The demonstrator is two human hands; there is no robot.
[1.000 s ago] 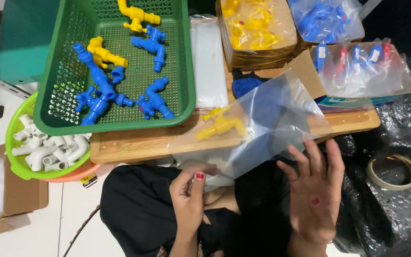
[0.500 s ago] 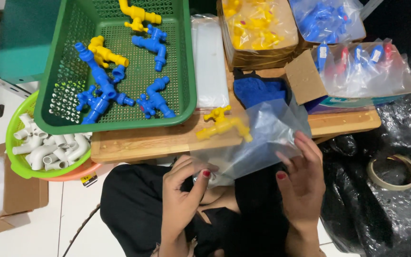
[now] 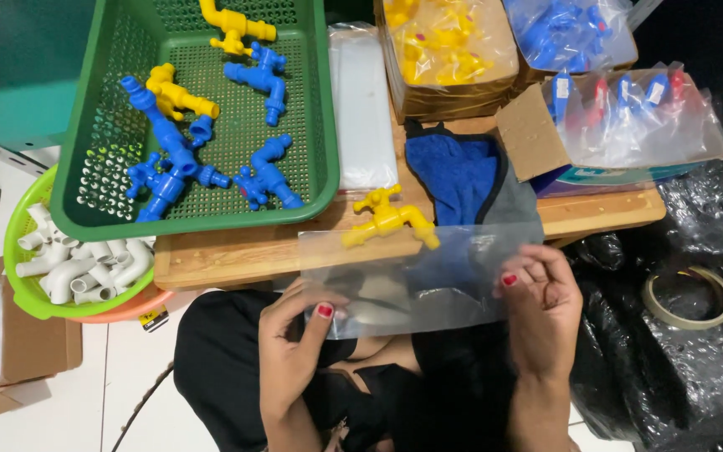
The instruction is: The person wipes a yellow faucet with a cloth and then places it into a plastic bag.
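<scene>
Head view: left hand (image 3: 294, 351) and right hand (image 3: 541, 310) are pinching a clear plastic bag (image 3: 416, 280), fingers clamped on its ends, stretching it flat over the lap. Yellow plastic tap (image 3: 388, 219) is lying just beyond on the wooden counter (image 3: 236, 251), beside the green basket (image 3: 320, 109) of taps.

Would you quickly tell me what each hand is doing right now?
Left hand: closed on the left edge of the clear plastic bag.
Right hand: closed on the bag's right edge.

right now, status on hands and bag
Left hand and right hand pinch clear plastic bag flat. Yellow plastic tap on wooden table behind. Nothing obstructing.
</scene>
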